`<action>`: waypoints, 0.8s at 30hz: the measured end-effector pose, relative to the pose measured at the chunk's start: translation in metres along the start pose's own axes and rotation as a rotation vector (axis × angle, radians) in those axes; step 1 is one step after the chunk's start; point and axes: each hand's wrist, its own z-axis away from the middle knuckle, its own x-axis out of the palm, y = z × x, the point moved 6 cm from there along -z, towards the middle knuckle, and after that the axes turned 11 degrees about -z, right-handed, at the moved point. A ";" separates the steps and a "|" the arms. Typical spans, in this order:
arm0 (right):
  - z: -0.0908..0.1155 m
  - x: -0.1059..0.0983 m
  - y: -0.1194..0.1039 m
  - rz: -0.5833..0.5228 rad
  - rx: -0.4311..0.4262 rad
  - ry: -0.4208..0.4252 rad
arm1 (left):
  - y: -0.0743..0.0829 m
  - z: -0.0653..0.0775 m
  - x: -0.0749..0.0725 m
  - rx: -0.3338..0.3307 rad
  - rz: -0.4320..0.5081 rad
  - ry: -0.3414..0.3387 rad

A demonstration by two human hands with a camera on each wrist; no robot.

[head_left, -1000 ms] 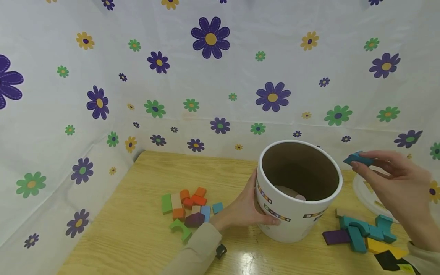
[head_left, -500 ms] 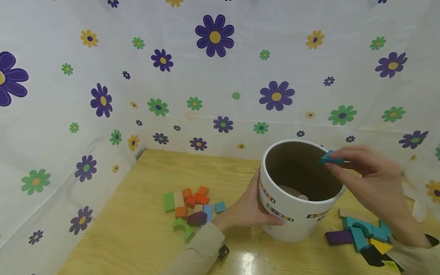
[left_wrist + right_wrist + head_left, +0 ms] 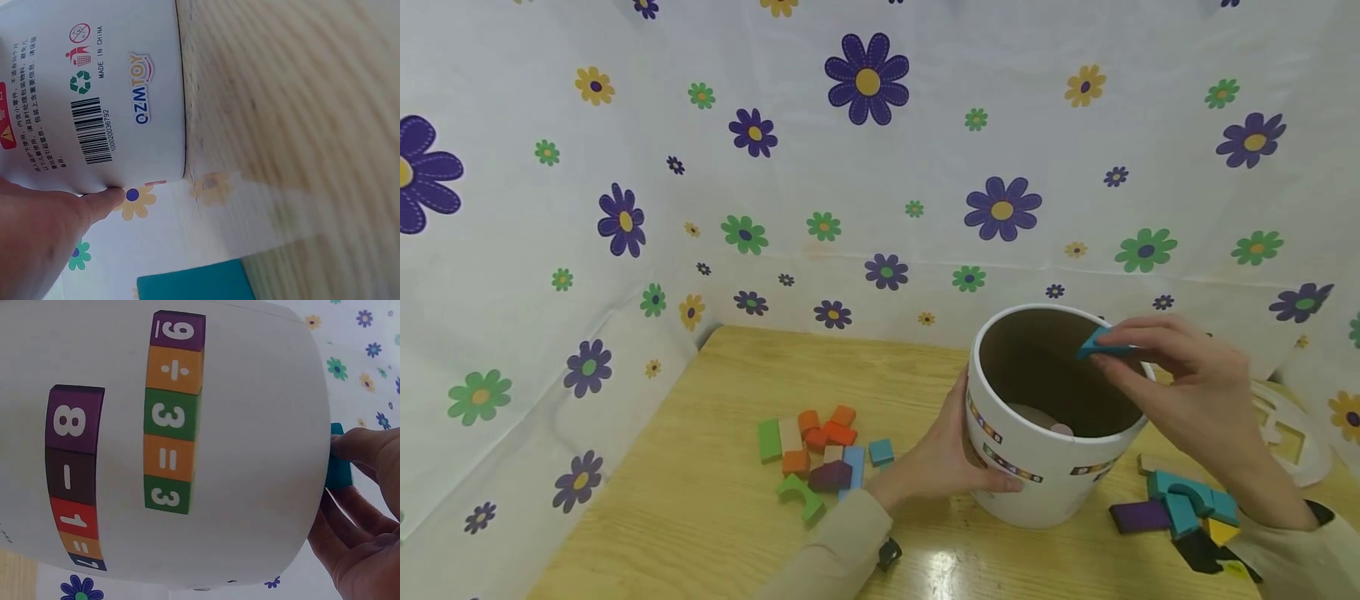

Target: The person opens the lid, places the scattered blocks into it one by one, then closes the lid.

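Note:
A white toy bucket (image 3: pixel 1037 492) stands upright on the table, with printed sums on its side in the right wrist view. My left hand (image 3: pixel 943 458) grips its left side, thumb across the front. My right hand (image 3: pixel 1187 375) pinches a blue block (image 3: pixel 1101 344) with a pointed end just over the bucket's right rim. In the right wrist view that block (image 3: pixel 339 459) is partly hidden behind the rim. Inside the bucket, a small pale round piece (image 3: pixel 1062 429) lies on the bottom.
Left of the bucket lies a loose group of orange (image 3: pixel 838 434), green, purple, blue and plain wooden blocks. Teal blocks (image 3: pixel 1183 514), a purple block (image 3: pixel 1140 517) and a yellow block lie to its right. A white lid with cut-outs (image 3: pixel 1311 450) rests behind the right forearm.
My right hand has moved left with the blue block, from beside the bucket to over its opening. The left hand keeps its grip on the bucket.

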 end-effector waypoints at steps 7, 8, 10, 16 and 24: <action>0.002 -0.007 0.002 0.074 0.041 0.026 | -0.002 0.000 0.002 -0.009 0.014 -0.002; 0.003 -0.010 0.001 0.076 0.046 0.039 | -0.002 0.000 0.002 -0.009 0.016 -0.004; 0.005 -0.020 0.001 0.081 0.052 0.066 | -0.002 0.000 0.002 -0.007 0.019 -0.007; 0.019 -0.049 0.009 0.186 0.110 0.108 | -0.001 0.000 0.001 0.001 0.035 -0.015; 0.067 -0.077 0.059 0.457 0.360 0.007 | -0.004 0.001 0.002 -0.010 0.022 -0.004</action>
